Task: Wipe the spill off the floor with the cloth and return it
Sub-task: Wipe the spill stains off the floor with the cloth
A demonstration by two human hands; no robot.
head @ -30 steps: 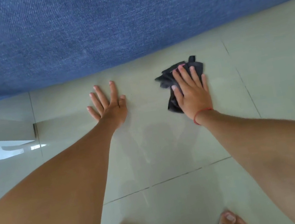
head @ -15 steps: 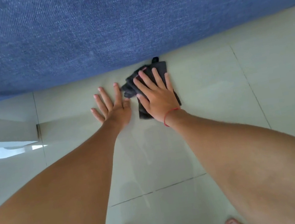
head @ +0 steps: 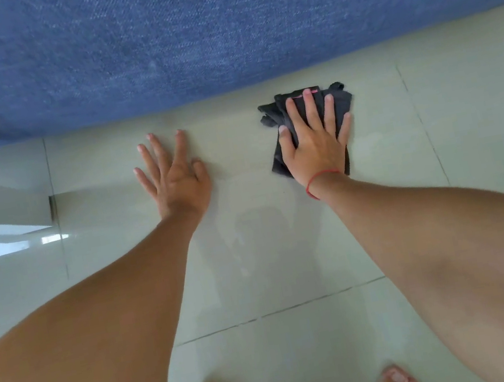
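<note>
Pressing our right hand (head: 316, 142) flat on the dark cloth (head: 341, 104), grip released, we brace our left hand (head: 179, 176), fingers spread, on the floor (head: 467, 119).

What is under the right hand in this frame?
A dark grey cloth, pressed flat on the pale tiled floor by the right hand. Its edges show around the fingers; the tile and any spill beneath the cloth are covered.

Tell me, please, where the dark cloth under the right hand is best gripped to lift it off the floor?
Probably the bunched folds at its far left corner: the cloth lies flat under the right hand, and only there does fabric stand up enough to pinch from above.
</note>
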